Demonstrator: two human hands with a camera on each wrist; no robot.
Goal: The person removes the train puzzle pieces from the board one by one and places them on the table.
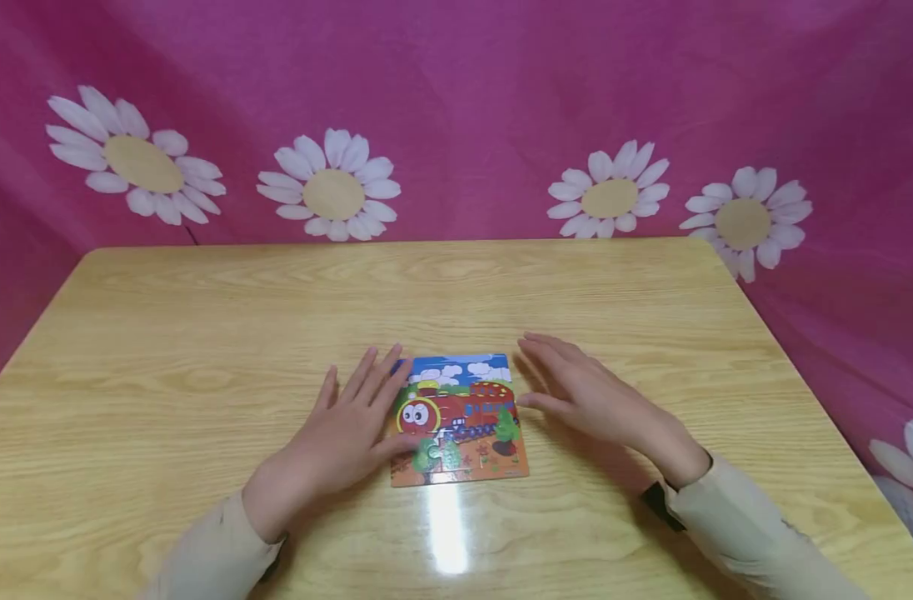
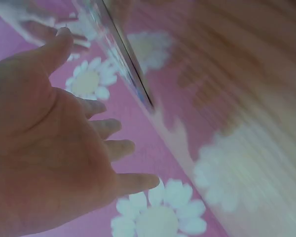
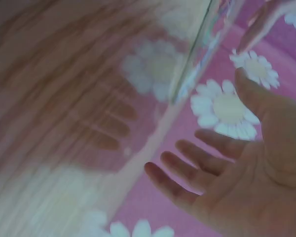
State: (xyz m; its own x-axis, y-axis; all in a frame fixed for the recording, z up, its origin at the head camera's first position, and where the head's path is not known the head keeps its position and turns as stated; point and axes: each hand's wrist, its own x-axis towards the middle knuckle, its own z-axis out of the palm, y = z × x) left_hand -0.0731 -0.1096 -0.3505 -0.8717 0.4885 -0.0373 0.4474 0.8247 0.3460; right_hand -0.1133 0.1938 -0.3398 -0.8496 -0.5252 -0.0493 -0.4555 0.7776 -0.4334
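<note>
The left hand [image 1: 336, 442], fingers [image 2: 138, 182] spread wide and empty, reaches over the left side of a picture puzzle [image 1: 464, 408] lying roughly midway between the side edges of the desk [image 1: 202, 333]; probably light and stiff, best held by opposite edges. The right hand [image 1: 599, 400] angles inward beside it, fingers loosely extended, empty.

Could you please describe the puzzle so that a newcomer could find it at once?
On the pale wooden table, look between the left hand and the right hand. The puzzle lies there, flat and roughly square, showing a big-eyed red cartoon train. It is the only brightly printed thing on the table.
</note>
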